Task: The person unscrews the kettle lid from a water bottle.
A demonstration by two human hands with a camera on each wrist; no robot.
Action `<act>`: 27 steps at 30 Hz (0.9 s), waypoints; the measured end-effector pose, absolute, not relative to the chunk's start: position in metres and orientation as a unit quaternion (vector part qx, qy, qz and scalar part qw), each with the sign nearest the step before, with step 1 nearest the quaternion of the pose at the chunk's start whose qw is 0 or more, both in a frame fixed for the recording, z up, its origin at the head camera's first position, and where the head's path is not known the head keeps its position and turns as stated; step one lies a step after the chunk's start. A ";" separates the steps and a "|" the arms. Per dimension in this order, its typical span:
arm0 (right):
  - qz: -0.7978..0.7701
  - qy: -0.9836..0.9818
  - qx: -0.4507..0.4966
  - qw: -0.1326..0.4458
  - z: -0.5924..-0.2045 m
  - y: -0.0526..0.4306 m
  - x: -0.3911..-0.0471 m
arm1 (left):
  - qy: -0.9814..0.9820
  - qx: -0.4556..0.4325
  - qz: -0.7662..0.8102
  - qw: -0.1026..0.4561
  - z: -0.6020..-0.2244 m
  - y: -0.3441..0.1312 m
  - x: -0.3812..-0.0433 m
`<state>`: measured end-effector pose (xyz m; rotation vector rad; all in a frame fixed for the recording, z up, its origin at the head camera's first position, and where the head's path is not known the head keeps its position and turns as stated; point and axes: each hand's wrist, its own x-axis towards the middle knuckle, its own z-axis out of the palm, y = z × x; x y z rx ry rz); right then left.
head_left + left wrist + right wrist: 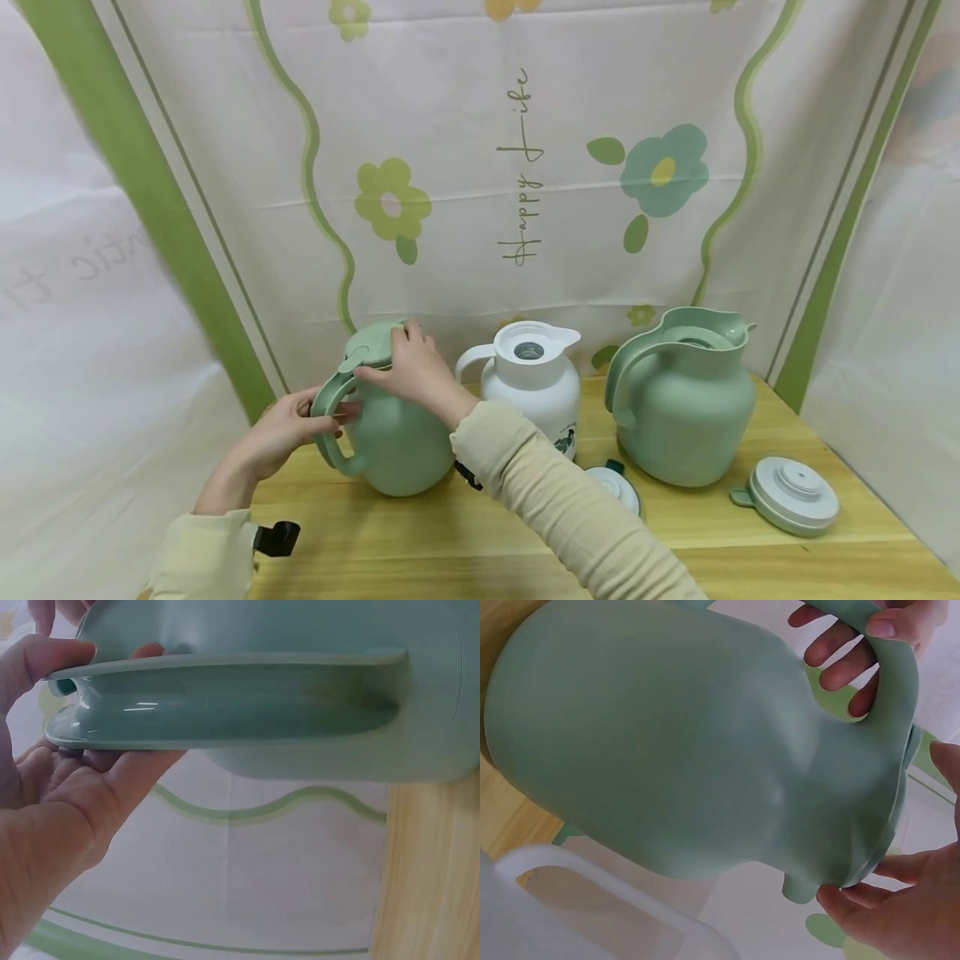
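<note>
A green thermos jug stands on the wooden table at the left, with its green lid on top. My left hand grips the jug's handle near its upper part, thumb on one side and fingers passing through the loop. From above, my right hand spans the lid, thumb at the near edge and fingertips at the far rim. In the right wrist view those fingertips sit right at the rim, beside the spout. The jug's far side is hidden.
A white thermos jug without a lid stands in the middle, partly behind my right sleeve. To its right is another lidless green jug. Two lids lie upside down: a white one and a green-edged one. Printed cloth surrounds the table.
</note>
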<state>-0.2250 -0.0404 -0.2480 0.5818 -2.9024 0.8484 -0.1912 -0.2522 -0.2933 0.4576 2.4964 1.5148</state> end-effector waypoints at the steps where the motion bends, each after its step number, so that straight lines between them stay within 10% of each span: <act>1: 0.276 -0.942 0.187 0.031 -0.248 -0.041 -0.225 | 0.840 0.153 0.513 0.095 -0.294 -0.252 -0.191; 27: 0.128 -0.982 0.075 0.119 -0.255 -0.078 -0.223 | 0.792 0.238 0.547 0.132 -0.299 -0.253 -0.195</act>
